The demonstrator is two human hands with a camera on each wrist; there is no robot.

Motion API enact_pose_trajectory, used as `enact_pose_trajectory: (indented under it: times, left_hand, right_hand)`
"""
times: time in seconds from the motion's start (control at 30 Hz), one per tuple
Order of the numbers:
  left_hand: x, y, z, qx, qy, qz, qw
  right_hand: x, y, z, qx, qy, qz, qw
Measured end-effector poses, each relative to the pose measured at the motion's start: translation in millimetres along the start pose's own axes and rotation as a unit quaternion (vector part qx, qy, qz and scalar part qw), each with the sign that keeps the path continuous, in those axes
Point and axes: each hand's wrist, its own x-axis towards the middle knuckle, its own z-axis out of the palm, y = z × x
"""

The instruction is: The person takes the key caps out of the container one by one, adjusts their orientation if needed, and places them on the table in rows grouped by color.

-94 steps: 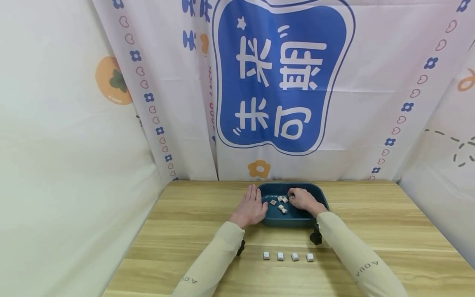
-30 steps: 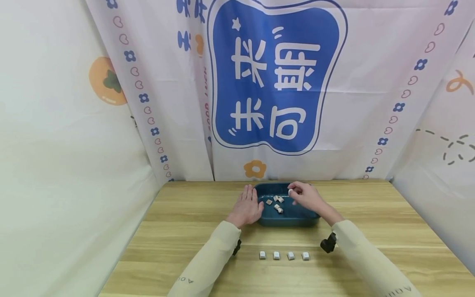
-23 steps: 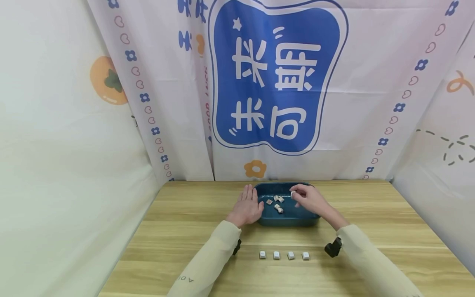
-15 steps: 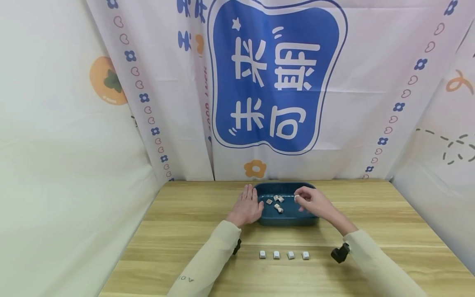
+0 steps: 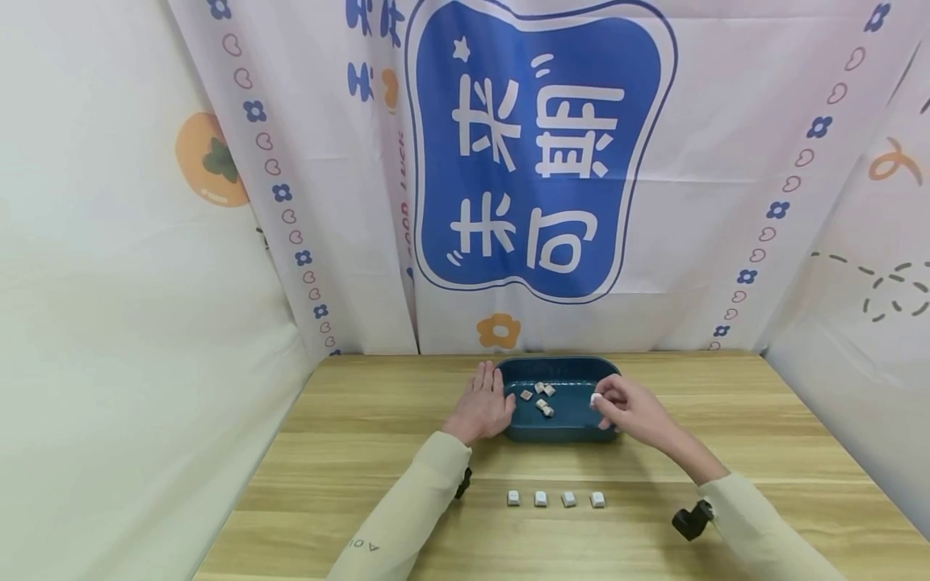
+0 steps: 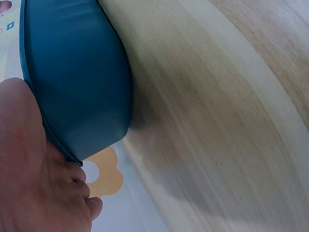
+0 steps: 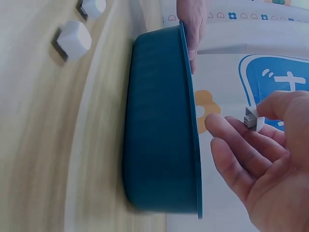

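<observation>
Thumb and fingers of my right hand [image 5: 638, 413] pinch a white keycap [image 5: 596, 399] over the right end of a dark teal tray [image 5: 563, 434]. In the right wrist view this keycap [image 7: 253, 120] shows its hollow underside and stem; the other fingers are loosely bent. My left hand [image 5: 481, 408] rests against the tray's left end, fingers straight, thumb at the rim. Several small pale keycaps [image 5: 542, 403] lie loose inside the tray, toward its left half. In front of it, a spaced row of white keycaps [image 5: 541, 499] sits on the table.
The wooden table [image 5: 378, 484] reaches back to a hanging printed cloth [image 5: 545, 161] just behind the tray. Pale cloth walls [image 5: 145, 323] close off both sides. A black wrist camera [image 5: 693, 520] hangs below my right sleeve.
My right hand, earlier down inside the tray, has lifted out a keycap and moved right and toward me with it. My left hand has stayed at the tray's left end.
</observation>
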Motion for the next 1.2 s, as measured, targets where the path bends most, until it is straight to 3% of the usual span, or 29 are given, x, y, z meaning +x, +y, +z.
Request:
enact_pose_trajectory:
  times: [0.23,0.5,0.7,0.97,1.2]
  left_hand:
    - [-0.9,-0.8,0.8,0.001,0.001,0.001,1.0]
    - [-1.9,-0.3,1.3,-0.004,-0.001,-0.001,1.0]
    - [0.3,-0.9,2.7,-0.002,-0.003,-0.005,1.0]
    - [-0.1,-0.2,1.4,-0.003,0.0,-0.003,1.0]
    - [0.1,-0.5,0.5,0.0,-0.003,-0.003,1.0]
  right_hand:
    - [-13.3,1,-2,0.026,-0.011,0.005,0.9996]
    - [-26.6,6,-2,-0.027,0.008,0.007,0.9996]
    - [-33.0,10,0,-0.033,0.021,0.003,0.9992]
    - [-40.1,15,-1,-0.028,-0.004,-0.012,0.9995]
    - [-47.5,19,-2,-0.031,-0.037,0.007,0.9988]
